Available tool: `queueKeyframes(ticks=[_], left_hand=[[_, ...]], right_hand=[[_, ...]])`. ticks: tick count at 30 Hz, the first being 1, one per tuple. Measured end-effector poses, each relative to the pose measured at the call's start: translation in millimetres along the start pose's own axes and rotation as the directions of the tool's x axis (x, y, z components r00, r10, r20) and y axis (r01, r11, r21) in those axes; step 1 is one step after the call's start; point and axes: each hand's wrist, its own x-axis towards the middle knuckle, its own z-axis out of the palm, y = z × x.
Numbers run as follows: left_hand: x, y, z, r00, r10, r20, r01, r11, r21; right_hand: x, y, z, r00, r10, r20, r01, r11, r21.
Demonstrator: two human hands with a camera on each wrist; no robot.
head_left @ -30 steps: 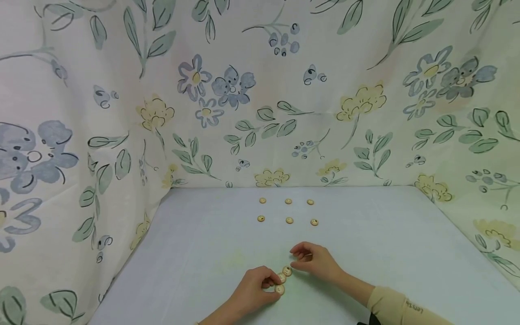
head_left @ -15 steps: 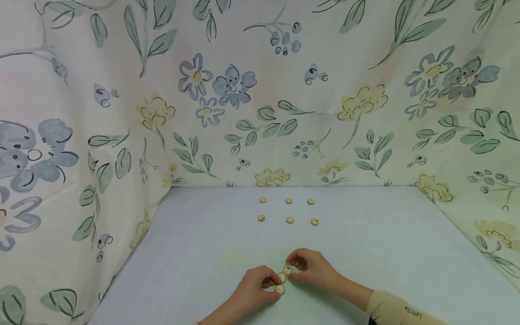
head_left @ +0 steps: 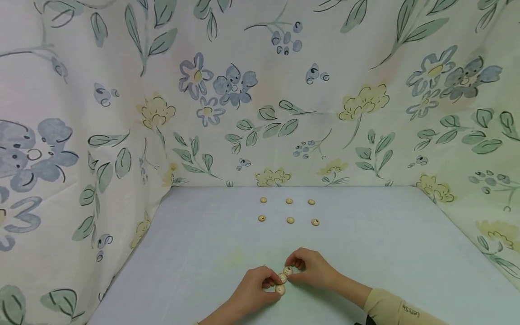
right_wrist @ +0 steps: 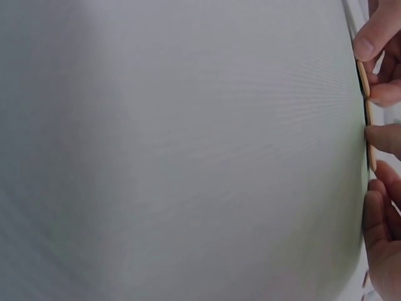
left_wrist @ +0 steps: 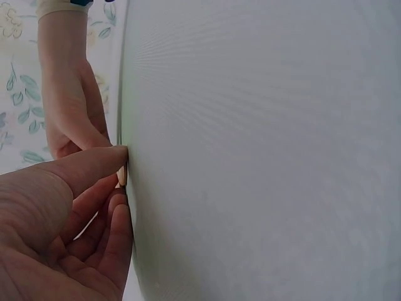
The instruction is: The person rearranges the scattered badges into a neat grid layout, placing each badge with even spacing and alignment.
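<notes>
Three thin round pale wooden discs with small dark marks lie in a slanting line near the front of the table in the head view. My left hand pinches the nearest wooden disc between thumb and index finger, its fingertip also at the middle disc. At the far end of the line, my right hand has thumb and fingers on either side of the far disc. The left wrist view shows a disc edge-on beside my left thumb. Edge-on discs appear between both hands in the right wrist view.
Farther back stand two rows of three similar discs, such as one at the left of the nearer row and one at the right of the back row. A floral curtain borders the white table behind and at the sides.
My right hand has come down from beyond the far disc, and its thumb and fingers now sit around that disc. The left hand and the three discs stay nearly in place.
</notes>
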Motion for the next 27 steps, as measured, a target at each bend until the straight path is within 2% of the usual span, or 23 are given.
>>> queueKeyframes(ticks=[5,18,27], left_hand=[[-0.4,0.4,-0.2,1.0,0.01,-0.002,-0.01,1.0,0.004],[-0.9,0.2,-0.6,1.0,0.004,-0.004,-0.004,1.0,-0.004],[-1.5,0.1,0.7,1.0,0.023,-0.012,-0.023,1.0,0.002]], right_hand=[[0.5,0.0,0.3,1.0,0.006,0.004,-0.005,1.0,-0.009],[1.8,3.7,4.7,0.997,-0.064,-0.052,0.061,0.997,-0.054],[4.7,2.0,1.0,1.0,0.012,-0.029,-0.012,1.0,-0.01]])
